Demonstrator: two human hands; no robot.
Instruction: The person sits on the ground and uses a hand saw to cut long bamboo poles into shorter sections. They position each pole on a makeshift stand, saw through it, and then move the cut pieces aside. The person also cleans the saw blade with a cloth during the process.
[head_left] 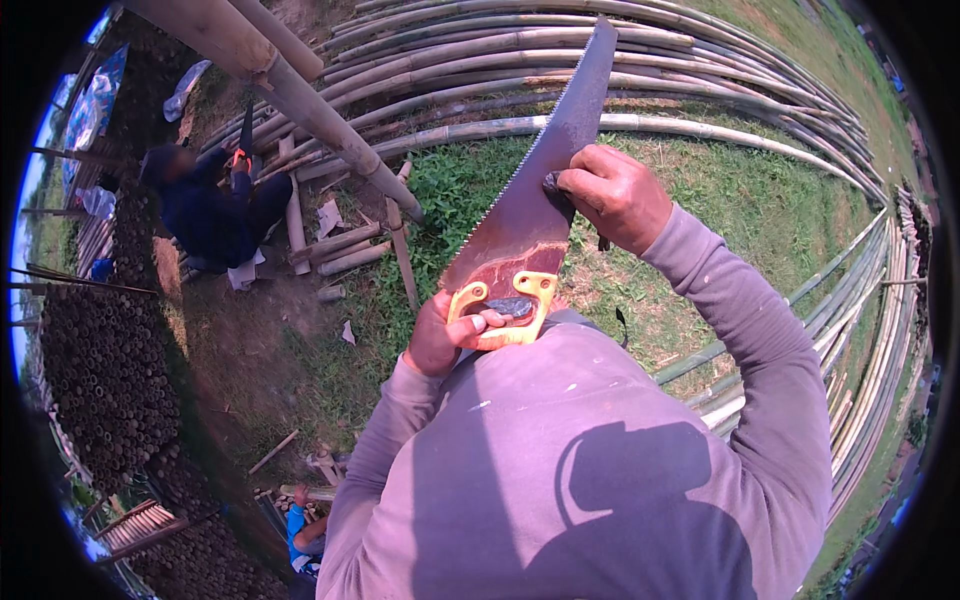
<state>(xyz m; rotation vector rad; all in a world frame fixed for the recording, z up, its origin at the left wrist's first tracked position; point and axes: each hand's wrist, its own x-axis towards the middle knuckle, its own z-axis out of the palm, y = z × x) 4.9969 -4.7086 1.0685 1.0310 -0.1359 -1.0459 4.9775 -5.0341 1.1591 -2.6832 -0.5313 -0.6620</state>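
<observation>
My left hand (445,335) grips the yellow and black handle (505,305) of a hand saw. Its rusty blade (540,170) points up and away from me, teeth facing left. My right hand (612,195) is closed on the blade's back edge about halfway up, and a small dark object sits under its fingers against the steel. Both of my sleeves are mauve.
Long bamboo poles (600,60) lie in curved rows across the grass and down the right side. A thick bamboo post (300,95) slants overhead. A person in dark clothes (215,205) crouches at left among cut bamboo pieces. Stacked bamboo ends (105,370) fill the left; another person (305,530) is at the bottom.
</observation>
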